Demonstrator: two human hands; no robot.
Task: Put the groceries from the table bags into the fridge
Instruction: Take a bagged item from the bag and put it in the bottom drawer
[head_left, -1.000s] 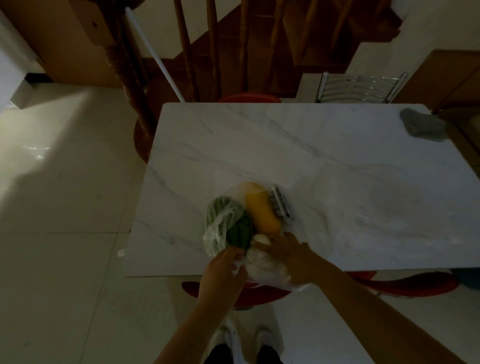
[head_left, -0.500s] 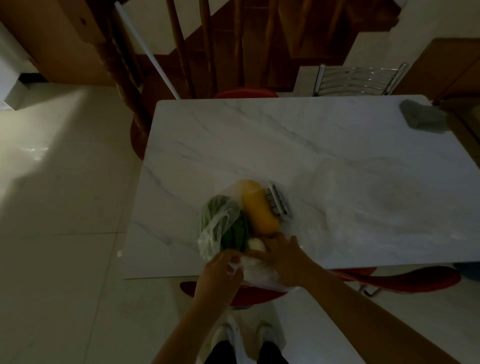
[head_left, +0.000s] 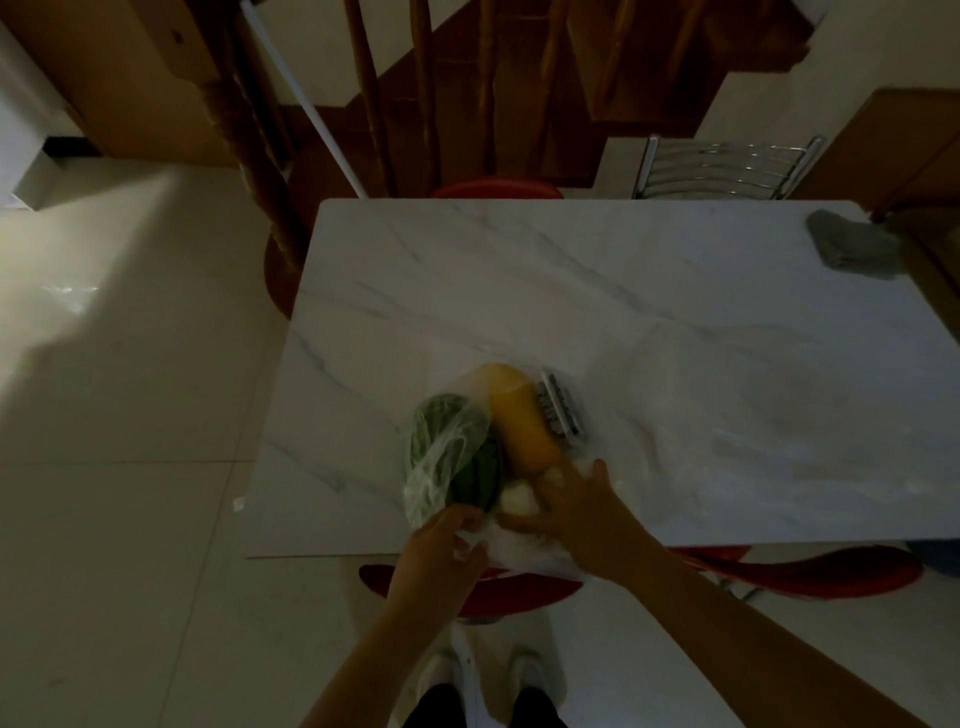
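A thin clear plastic bag lies at the near edge of the white marble table. It holds green leafy vegetables, an orange-yellow block, a grey ridged pack and a pale round item. My left hand pinches the bag's loose plastic at the table edge. My right hand rests over the bag's mouth, fingers on the pale item; whether it grips it is unclear.
An empty clear bag lies flat on the table's right half. A grey cloth sits at the far right corner. Red chairs stand under the near edge, a chrome chair back and a wooden staircase beyond.
Both hands have shifted slightly along the bag's mouth; my right hand has slid further over the pale item. The bag and its contents stay in place.
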